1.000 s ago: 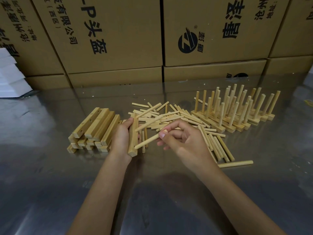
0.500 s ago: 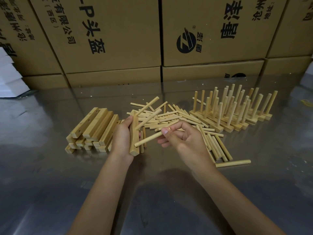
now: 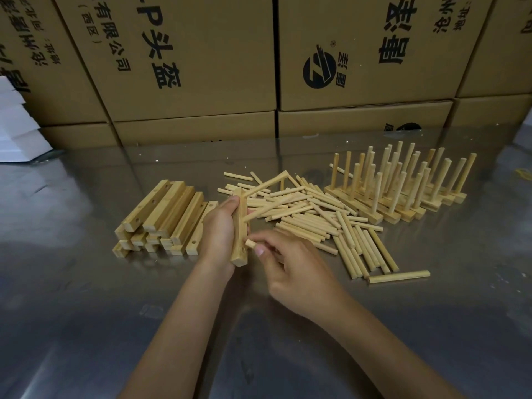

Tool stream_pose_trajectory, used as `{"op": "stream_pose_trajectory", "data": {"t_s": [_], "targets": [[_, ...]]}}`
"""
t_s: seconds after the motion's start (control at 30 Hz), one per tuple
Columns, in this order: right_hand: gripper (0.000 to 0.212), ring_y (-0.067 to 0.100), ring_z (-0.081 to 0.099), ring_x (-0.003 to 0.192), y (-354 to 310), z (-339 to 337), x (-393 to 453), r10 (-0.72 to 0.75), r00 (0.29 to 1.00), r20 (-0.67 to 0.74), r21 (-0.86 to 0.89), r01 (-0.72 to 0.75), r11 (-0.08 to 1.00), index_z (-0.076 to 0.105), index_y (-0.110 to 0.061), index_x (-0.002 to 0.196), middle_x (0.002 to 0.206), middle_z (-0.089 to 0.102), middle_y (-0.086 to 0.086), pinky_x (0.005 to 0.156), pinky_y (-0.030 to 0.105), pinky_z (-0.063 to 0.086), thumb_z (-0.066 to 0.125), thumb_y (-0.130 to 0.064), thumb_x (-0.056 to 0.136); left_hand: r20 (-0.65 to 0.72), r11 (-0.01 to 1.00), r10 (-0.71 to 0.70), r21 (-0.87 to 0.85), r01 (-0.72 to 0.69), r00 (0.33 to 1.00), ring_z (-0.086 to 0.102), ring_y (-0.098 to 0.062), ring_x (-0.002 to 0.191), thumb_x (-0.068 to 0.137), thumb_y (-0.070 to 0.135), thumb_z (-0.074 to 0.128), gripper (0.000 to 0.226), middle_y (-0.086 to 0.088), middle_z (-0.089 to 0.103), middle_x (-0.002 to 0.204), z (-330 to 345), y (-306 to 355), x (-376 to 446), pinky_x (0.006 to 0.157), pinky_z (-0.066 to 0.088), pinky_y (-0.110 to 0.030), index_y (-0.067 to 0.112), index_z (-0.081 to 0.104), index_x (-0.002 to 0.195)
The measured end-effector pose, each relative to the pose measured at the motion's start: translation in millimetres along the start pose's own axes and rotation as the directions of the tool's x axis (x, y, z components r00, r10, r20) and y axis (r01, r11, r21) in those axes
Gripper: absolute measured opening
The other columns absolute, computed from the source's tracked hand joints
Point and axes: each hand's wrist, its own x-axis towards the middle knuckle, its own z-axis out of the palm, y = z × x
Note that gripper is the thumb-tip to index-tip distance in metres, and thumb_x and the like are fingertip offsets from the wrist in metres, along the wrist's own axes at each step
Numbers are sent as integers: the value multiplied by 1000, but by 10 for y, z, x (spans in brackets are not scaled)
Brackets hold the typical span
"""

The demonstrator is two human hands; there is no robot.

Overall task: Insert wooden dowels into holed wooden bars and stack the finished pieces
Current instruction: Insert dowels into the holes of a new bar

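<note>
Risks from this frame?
1. The dowel in the right hand meets the bar beside its lowest hole; a skewed entry may jam.
2. The left hand holds the bar mid-air, so pushing could loosen the two dowels already seated.

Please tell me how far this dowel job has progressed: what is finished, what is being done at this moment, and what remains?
Done: a group of finished pieces stands at the right, dowels upright. In hand: the left hand grips a bar with two dowels already seated, while the right hand pinches another dowel close to a lower hole. Left: a stack of empty bars and a pile of loose dowels, so much work remains.
</note>
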Motion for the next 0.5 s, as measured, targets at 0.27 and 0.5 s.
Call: {"op": "stream_pose_trajectory", "data": {"t_s": [0.27,0.5], "targets": [[7,3,54,73,35,-83,2,-65,998,4,37,65,997,67,-19,90,78,60,-14,62,13,37,65,-12,89,40,999,21,32,-22,999,49,-14,48,101,30,51,24,0,59,65,18,-16,-7,45,42,-26,11,66,95],[11,4,52,59,80,-190,10,-37,997,63,12,37,999,68,-23,81,65,60,-11,53,14,35,66,-17,90,96,991,91,85,-99,991,48,-19,53,103,27,49,23,-3,59,70,102,-56,-106,48,40,-27,12,64,93]]}}
